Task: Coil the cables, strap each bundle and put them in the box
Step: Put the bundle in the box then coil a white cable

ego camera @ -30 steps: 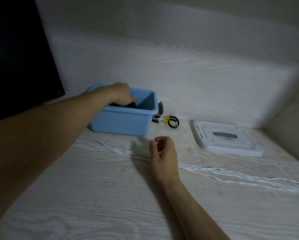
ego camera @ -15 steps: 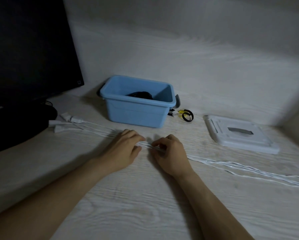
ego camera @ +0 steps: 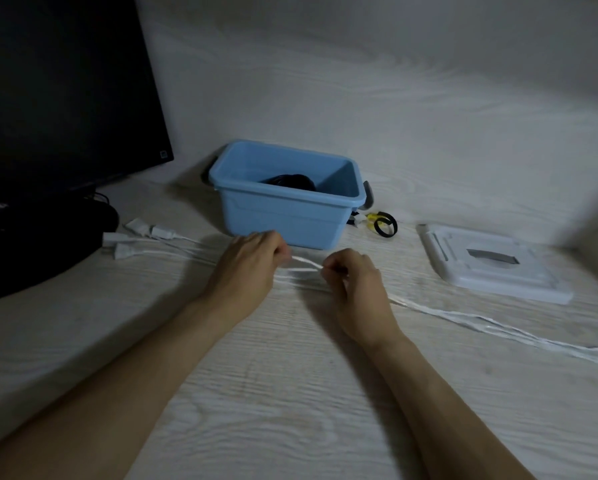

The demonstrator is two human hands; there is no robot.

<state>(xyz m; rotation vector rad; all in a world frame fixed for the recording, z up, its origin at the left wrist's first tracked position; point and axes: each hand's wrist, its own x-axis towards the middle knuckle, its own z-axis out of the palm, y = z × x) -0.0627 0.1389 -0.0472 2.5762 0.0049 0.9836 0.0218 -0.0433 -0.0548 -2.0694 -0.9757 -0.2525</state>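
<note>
**cable_nerd:** So a second ago our left hand (ego camera: 247, 261) was down inside the blue box (ego camera: 283, 216) dropping off the black bundle (ego camera: 292, 180), and now it's out and sitting just in front of the box. Half a second back both hands were only resting on the white cables (ego camera: 481, 318), and now we're actually lifting a strand off the desk (ego camera: 290, 393).

**tidy_desk:** Yep. Our left hand is curling its fingers round the strand, and our right hand (ego camera: 354, 282), just beside it in front of the box, is pinching the same strand between thumb and fingertips. The short stretch between the two hands is rising a little clear of the wood.

**cable_nerd:** Which I'm reading as one bundle done and us starting on the next. The black one is lying inside the box, toward its back wall.

**tidy_desk:** And the white ones are still running loose, from the plugs (ego camera: 136, 237) left of the box, past its front, and trailing off far to the right. Nothing coiled there yet.

**cable_nerd:** Straps?

**tidy_desk:** We're seeing the black and yellow strap loops (ego camera: 382, 224) just right of the box, untouched. The white lid (ego camera: 491, 268) is lying further right of that, so the box is staying open for now.

**cable_nerd:** So we're guessing coiling comes next, then the strap.
</note>
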